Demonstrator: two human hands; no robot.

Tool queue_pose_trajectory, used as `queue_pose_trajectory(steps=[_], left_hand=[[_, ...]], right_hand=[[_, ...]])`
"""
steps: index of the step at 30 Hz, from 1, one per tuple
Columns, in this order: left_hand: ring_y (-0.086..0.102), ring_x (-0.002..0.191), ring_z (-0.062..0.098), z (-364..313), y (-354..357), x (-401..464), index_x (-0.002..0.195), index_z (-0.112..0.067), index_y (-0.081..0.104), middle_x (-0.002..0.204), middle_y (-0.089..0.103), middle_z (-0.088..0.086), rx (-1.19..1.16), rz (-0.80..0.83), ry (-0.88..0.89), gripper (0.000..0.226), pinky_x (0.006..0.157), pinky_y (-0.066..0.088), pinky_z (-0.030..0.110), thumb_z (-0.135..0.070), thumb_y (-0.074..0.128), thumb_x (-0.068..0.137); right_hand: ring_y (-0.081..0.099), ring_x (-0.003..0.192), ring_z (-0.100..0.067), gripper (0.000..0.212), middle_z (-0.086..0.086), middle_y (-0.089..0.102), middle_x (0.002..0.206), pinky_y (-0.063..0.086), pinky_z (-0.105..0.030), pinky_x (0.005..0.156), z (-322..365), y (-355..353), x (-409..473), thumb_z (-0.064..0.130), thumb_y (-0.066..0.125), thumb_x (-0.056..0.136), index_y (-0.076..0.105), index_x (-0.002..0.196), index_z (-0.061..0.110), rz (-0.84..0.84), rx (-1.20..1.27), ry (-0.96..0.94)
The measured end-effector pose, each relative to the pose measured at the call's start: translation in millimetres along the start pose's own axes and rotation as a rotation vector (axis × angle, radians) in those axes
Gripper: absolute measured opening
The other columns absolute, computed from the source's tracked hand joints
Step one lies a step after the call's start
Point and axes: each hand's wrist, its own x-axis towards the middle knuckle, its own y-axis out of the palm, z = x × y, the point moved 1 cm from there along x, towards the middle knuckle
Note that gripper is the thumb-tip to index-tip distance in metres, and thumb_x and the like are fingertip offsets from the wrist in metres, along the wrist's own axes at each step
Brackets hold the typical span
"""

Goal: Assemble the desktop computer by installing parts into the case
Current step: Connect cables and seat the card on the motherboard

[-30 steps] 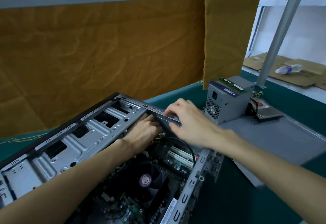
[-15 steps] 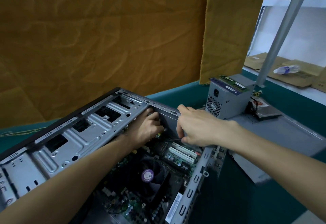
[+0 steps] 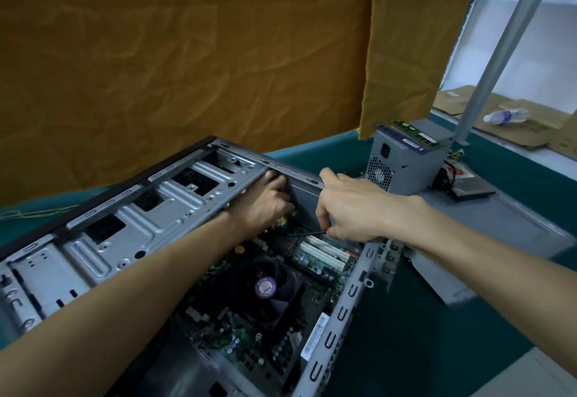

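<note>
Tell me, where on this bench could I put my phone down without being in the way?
Bare green table lies right of the open case, below the flat grey panel, whose near end is bare too. It is crowded inside the case, where both hands work, and around the power supply with its wires.

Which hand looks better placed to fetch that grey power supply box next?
The right hand, probably. It is nearer the power supply, on that side; the left hand is tucked inside the case.
</note>
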Motion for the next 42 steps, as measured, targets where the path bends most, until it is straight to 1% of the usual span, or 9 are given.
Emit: queue_pose_trajectory(steps=[3,7,10,14,21,24,34,37,42], left_hand=[[0.045,0.114,0.024,0.0,0.4,0.3,0.116,-0.032,0.067,0.108,0.070,-0.013,-0.001,0.033,-0.015,0.028,0.096,0.026,0.038,-0.030,0.041,0.105],[0.045,0.113,0.025,-0.4,-1.9,-0.1,0.114,-0.031,0.067,0.106,0.070,-0.011,-0.010,0.025,-0.014,0.029,0.095,0.026,0.038,-0.031,0.039,0.106],[0.046,0.113,0.025,-0.4,-2.3,-0.8,0.114,-0.030,0.067,0.105,0.070,-0.010,-0.007,0.027,-0.015,0.031,0.096,0.026,0.039,-0.031,0.037,0.106],[0.046,0.113,0.025,0.6,-0.8,-0.8,0.115,-0.029,0.065,0.105,0.070,-0.011,-0.008,0.021,-0.015,0.025,0.097,0.027,0.039,-0.025,0.041,0.105],[0.051,0.106,0.026,1.3,2.9,-4.2,0.107,-0.026,0.067,0.095,0.071,-0.010,-0.047,-0.069,-0.001,0.021,0.093,0.032,0.038,-0.021,0.047,0.102],[0.053,0.102,0.026,1.4,2.0,-4.9,0.103,-0.025,0.071,0.090,0.071,-0.009,-0.062,-0.100,0.002,0.021,0.090,0.033,0.038,-0.020,0.051,0.099],[0.047,0.112,0.025,0.9,2.3,-3.7,0.116,-0.031,0.067,0.103,0.070,-0.013,-0.040,-0.006,-0.019,0.028,0.096,0.028,0.037,-0.025,0.042,0.104],[0.049,0.111,0.026,-1.0,0.9,-3.8,0.112,-0.029,0.068,0.098,0.070,-0.011,-0.035,-0.017,-0.018,0.028,0.098,0.032,0.039,-0.023,0.042,0.103],[0.054,0.106,0.027,-1.8,-1.1,-5.2,0.104,-0.026,0.071,0.090,0.071,-0.008,-0.020,-0.073,0.003,0.031,0.094,0.040,0.040,-0.022,0.041,0.102]], right_hand=[[0.044,0.097,-0.022,0.023,-0.001,0.033,0.105,0.040,-0.035,0.075,1.8,0.5,-1.3,0.022,0.075,0.090,0.061,0.075,0.033,-0.017,-0.014,0.007],[0.043,0.098,-0.021,0.032,0.000,0.033,0.104,0.039,-0.035,0.076,3.5,0.6,-2.6,0.024,0.074,0.091,0.053,0.069,0.034,-0.018,-0.021,0.023],[0.042,0.098,-0.022,0.032,-0.001,0.033,0.105,0.039,-0.035,0.077,4.5,0.1,-3.3,0.025,0.073,0.091,0.053,0.069,0.035,-0.018,-0.016,0.029],[0.042,0.098,-0.021,0.031,-0.001,0.032,0.104,0.038,-0.035,0.076,4.5,0.2,-3.6,0.026,0.073,0.092,0.053,0.070,0.034,-0.018,-0.016,0.033],[0.041,0.098,-0.021,0.032,0.000,0.032,0.104,0.037,-0.035,0.075,4.5,1.2,-3.1,0.027,0.072,0.092,0.052,0.068,0.035,-0.021,-0.031,0.030],[0.042,0.098,-0.021,0.026,0.000,0.032,0.105,0.038,-0.035,0.075,4.2,1.7,-2.7,0.027,0.072,0.092,0.056,0.072,0.034,-0.026,-0.033,0.024],[0.041,0.097,-0.021,0.021,-0.001,0.033,0.106,0.035,-0.035,0.074,3.8,3.6,-2.0,0.028,0.071,0.092,0.059,0.077,0.035,-0.048,-0.038,0.018],[0.040,0.097,-0.021,0.021,0.000,0.033,0.107,0.036,-0.035,0.076,4.6,3.5,-2.2,0.029,0.071,0.092,0.059,0.077,0.036,-0.044,-0.041,0.021],[0.039,0.097,-0.021,0.020,-0.001,0.033,0.107,0.035,-0.035,0.076,4.9,2.6,-3.2,0.029,0.070,0.093,0.059,0.078,0.035,-0.042,-0.039,0.019]])
